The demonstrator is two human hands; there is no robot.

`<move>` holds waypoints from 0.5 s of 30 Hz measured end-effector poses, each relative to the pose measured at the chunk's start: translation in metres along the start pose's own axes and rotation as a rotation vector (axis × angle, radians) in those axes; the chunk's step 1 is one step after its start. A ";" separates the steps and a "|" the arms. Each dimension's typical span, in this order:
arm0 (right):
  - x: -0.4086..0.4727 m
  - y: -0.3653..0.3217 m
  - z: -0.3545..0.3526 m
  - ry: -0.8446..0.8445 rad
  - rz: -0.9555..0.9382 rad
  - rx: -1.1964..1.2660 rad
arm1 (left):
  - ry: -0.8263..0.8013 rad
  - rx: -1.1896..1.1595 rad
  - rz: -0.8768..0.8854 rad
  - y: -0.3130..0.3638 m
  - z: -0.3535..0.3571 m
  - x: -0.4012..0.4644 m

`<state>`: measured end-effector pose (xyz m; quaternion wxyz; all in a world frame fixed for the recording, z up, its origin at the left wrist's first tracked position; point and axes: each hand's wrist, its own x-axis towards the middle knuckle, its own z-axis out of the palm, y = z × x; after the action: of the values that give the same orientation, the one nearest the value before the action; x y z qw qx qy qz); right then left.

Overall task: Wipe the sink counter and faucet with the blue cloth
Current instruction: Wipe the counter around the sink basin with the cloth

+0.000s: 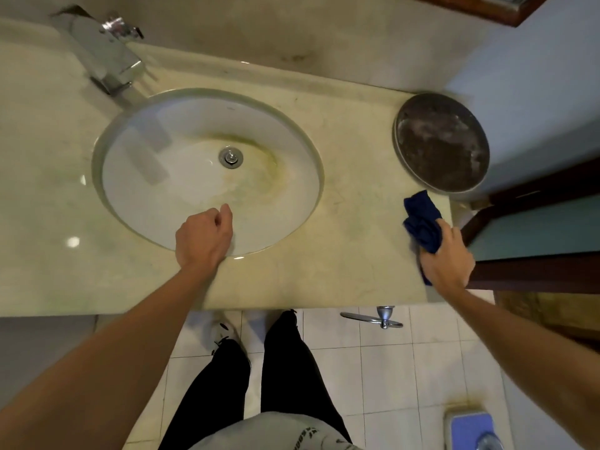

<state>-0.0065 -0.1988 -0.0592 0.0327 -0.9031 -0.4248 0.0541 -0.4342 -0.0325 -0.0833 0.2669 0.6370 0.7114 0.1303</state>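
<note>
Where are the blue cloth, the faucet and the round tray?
blue cloth (422,222), head view, on its bunched middle.
faucet (107,56), head view, on the top of its spout.
round tray (441,147), head view, on its dark inner surface.

Sink basin set into the counter, faucet behind it at far left, round tray on the counter's right end. Left hand over the basin's near rim; right hand on the cloth just before the tray.
</note>
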 end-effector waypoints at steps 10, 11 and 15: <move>-0.072 -0.128 0.020 0.017 0.181 0.177 | -0.046 0.004 -0.006 0.000 -0.003 0.000; -0.060 -0.143 0.022 0.018 0.145 0.179 | -0.049 0.009 -0.002 -0.002 -0.002 0.001; -0.022 -0.199 0.031 0.034 -0.045 0.109 | -0.041 0.001 0.000 -0.006 0.000 0.002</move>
<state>-0.1760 -0.0889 -0.0673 0.0903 -0.8910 -0.4408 0.0609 -0.4387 -0.0314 -0.0868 0.2811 0.6396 0.7059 0.1166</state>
